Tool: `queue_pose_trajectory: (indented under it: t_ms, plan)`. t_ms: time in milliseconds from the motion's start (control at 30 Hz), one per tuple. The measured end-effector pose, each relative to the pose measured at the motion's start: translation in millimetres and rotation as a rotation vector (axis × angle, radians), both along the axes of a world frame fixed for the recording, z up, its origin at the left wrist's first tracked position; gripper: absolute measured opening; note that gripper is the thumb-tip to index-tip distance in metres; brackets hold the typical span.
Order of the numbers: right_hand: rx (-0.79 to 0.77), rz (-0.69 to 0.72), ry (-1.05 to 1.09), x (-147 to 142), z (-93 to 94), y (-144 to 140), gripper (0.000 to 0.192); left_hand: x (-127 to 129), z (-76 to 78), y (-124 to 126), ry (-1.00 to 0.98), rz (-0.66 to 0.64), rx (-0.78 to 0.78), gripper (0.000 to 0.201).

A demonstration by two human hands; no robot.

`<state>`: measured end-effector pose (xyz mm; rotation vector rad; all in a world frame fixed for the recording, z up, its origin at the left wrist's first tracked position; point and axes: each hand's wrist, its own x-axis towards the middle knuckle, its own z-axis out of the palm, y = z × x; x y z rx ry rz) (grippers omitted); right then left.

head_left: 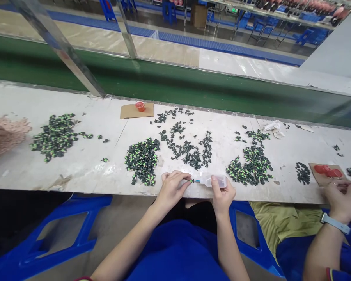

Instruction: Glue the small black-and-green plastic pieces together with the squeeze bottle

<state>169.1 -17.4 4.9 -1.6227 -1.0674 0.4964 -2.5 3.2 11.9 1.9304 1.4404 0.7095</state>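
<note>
My left hand [173, 188] pinches one small green-and-black part [191, 181] at the near edge of the white worktable [84, 164]. My right hand [222, 193] grips a small clear squeeze bottle [215, 180] lying sideways, its nozzle touching that part. Heaps of the same small parts lie just beyond: one pile [142, 160] to the left, scattered rows [190, 150] straight ahead, and another pile [251, 166] to the right.
A red cup [140, 105] sits on a cardboard piece [136, 111] farther back. A co-worker's hand with a wristwatch [341, 201] works at the right near red caps on cardboard [327, 171]. A further pile [55, 136] lies left. A green conveyor belt [175, 84] runs behind the table.
</note>
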Motion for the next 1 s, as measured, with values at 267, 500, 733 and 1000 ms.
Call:
queue_pose_trajectory:
  t_ms: [267, 500, 733, 1000]
  plan:
    - [-0.003, 0.002, -0.004, -0.8, -1.3, 1.2, 0.035, 0.5, 0.4, 0.3, -0.004, 0.003, 0.005, 0.011]
    - [-0.007, -0.003, -0.01, -2.8, 3.0, 1.0, 0.036, 0.7, 1.4, 0.3, -0.003, 0.004, -0.022, 0.01]
    - [-0.009, -0.013, -0.015, -2.7, 0.3, 1.7, 0.035, 0.5, 3.6, 0.7, -0.008, 0.0, -0.038, 0.01]
    - [0.0, -0.019, -0.024, -2.6, 3.6, 1.0, 0.036, 0.9, 3.9, 0.7, -0.002, 0.005, -0.049, 0.008]
